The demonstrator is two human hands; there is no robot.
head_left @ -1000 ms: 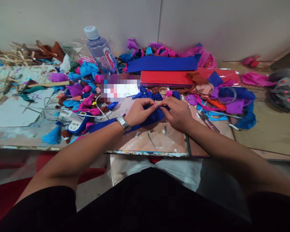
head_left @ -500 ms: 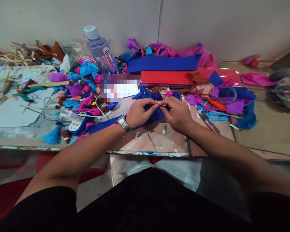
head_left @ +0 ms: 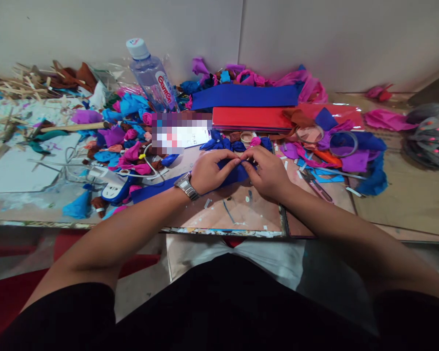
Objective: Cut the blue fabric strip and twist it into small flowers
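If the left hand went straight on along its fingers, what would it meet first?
Most likely the right hand: its fingertips face the left hand's at the blue strip; any gap is unclear.

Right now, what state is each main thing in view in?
Blue strip, pinched at one end, partly hidden
Left hand, pinching that strip
Right hand, pinching it too
Bottle, standing, capped
Phone, screen lit
Watch, worn
Red stack, lying flat
Power socket, unclear whether in use
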